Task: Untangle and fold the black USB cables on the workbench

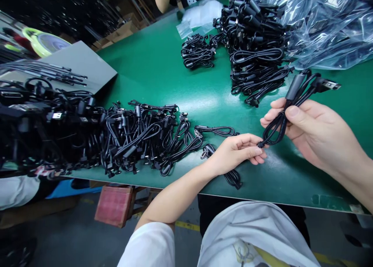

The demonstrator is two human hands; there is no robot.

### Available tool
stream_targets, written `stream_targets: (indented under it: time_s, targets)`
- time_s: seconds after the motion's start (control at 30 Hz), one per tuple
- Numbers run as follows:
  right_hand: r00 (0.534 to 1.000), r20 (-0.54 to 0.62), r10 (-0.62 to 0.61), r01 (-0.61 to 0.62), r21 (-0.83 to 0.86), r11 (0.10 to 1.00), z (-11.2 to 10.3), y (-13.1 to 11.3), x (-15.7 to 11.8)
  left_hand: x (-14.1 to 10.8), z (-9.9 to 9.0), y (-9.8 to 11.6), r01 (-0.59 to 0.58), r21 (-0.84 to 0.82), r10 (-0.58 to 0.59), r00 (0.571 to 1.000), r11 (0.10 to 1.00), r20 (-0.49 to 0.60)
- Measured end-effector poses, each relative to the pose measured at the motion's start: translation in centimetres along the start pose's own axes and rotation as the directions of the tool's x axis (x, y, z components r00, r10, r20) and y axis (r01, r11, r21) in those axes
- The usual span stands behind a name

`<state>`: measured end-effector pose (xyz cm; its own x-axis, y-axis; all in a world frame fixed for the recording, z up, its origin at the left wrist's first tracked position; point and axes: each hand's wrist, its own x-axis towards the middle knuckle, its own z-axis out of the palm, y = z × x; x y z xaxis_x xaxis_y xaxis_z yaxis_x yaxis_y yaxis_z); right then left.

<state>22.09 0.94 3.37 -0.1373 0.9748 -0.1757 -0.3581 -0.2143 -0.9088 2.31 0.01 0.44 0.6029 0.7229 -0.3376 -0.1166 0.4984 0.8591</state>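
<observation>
"Black cable [282,121], coiled, right of centre in the frame: how do you hold it?"

"Your right hand [317,131] grips the bundle between thumb and fingers; your left hand [239,152] pinches its lower end over the green table [145,65]."

"What can be read near you?"

"Your shirt [233,232], bottom centre, bears a print; the pale patch [356,209] at lower right is too small to read."
</observation>
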Motion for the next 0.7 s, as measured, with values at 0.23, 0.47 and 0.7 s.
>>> stream_targets:
  time_s: [0.23, 0.47, 0.7]
  targets:
    - [1.0, 0.013, -0.019, 0.02, -0.048, 0.999, -0.1, -0.1, -0.3, 0.2, 0.0, -0.7, -0.036, 0.079, 0.035, 0.999, 0.996, 0.014]
    - [0.997, -0.037, -0.064, 0.064, -0.007, 0.998, -0.4, -0.5, -0.2, -2.4, -3.1, 3.8, -0.182, 0.885, 0.319, 0.947, 0.428, 0.041]
    - [0.997, 0.067, 0.05, -0.036, -0.186, 0.982, -0.4, -0.6, -0.4, -2.4, -5.8, 3.9, 0.153, 0.968, 0.316, 0.945, -0.198, -0.085]
